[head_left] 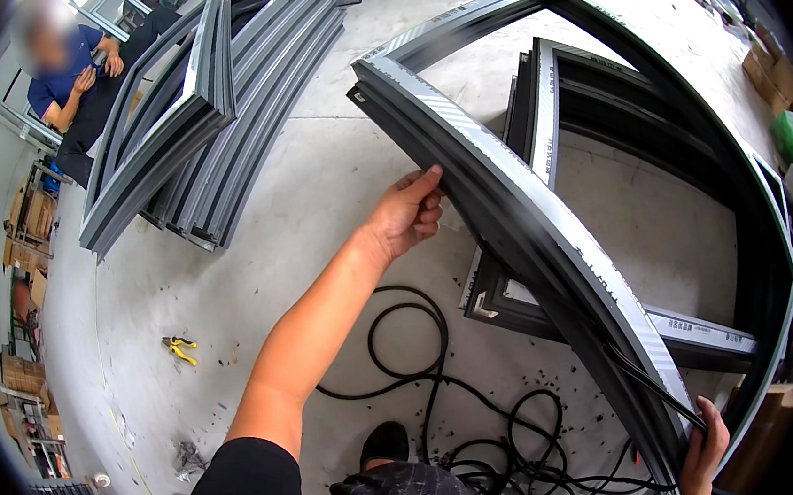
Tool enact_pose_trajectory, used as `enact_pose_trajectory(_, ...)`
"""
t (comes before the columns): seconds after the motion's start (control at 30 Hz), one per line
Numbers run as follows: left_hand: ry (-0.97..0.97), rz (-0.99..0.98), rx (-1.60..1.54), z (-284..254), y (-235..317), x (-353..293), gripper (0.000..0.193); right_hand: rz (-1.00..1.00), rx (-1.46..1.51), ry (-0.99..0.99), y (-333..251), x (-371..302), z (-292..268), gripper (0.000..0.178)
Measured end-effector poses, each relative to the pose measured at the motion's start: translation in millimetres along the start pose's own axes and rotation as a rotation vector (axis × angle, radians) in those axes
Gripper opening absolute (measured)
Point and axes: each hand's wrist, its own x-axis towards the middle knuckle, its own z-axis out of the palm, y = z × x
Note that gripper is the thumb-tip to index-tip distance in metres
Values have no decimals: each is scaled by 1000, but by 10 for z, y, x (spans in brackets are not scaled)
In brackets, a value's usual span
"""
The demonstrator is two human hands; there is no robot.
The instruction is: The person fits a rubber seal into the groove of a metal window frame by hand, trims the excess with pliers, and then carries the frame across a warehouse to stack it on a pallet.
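A large dark window frame [511,157], edged with pale protective film, stands tilted in front of me. At its left side is my left hand [409,212], fingers curled closed and thumb against the outer edge. My right hand [704,454] is closed at the frame's lower right end, partly cut off by the picture's edge. A black rubber sealing strip [652,382] runs along the lower frame side up to its fingers. More of that strip lies in loose coils [519,463] on the floor, one length leading toward the right hand.
Another frame [546,121] stands behind mine. Several stacked frames [244,119] are at the upper left, with a seated person [71,87] beyond them. Yellow-handled pliers [180,349] lie on the floor at left. Cartons [773,73] stand at right; black scraps are scattered near my shoe [384,444].
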Motion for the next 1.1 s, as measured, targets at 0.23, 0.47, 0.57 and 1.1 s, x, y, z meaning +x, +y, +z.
enact_pose_trajectory(0.23,28,36,15,-87,194,199,20,-319,-195,387,-142,-370,-86,21)
enact_pose_trajectory(0.47,106,78,117,-303,312,203,17,-419,-337,-22,-950,-529,-512,10)
enact_pose_trajectory(0.57,79,67,116,-253,310,221,16,-177,96,-468,-1157,-531,-550,11)
enact_pose_trajectory(1.1,321,326,412,-74,78,305,22,398,998,-117,-683,-602,-408,37)
